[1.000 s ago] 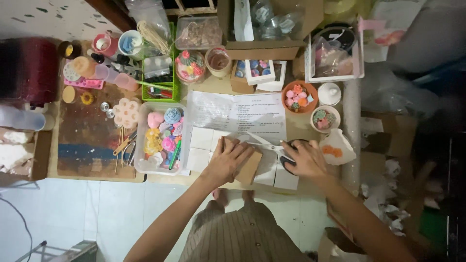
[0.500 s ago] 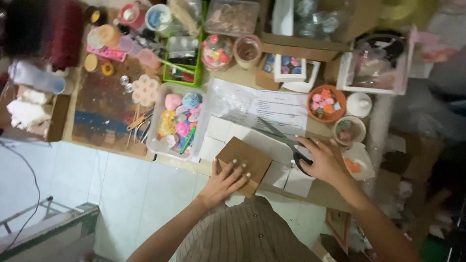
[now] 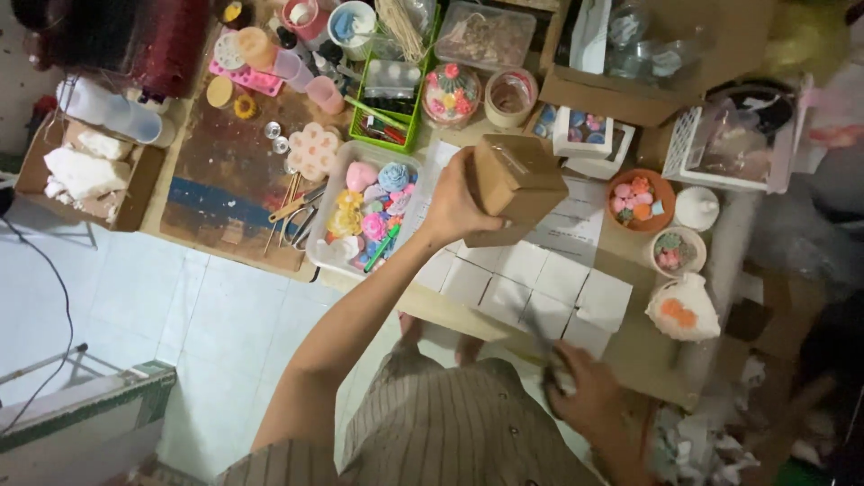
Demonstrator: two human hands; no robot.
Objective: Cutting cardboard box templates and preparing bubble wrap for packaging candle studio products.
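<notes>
My left hand holds a small brown cardboard box lifted above the table, over a printed sheet and a grid of white square cards. My right hand is drawn back near my body at the table's near edge. It is closed on a pair of scissors, which is blurred and points up toward the cards. A clear tray of colourful flower-shaped pieces lies just left of my left wrist.
A paint-stained wooden board with tools lies to the left, and a green basket and jars stand behind. An orange bowl, small white bowls, a white crate and a big cardboard box crowd the right. Tiled floor shows below.
My left hand has lifted the brown box off the white cards and raised it. My right hand has pulled back from the table toward my body with the scissors.
</notes>
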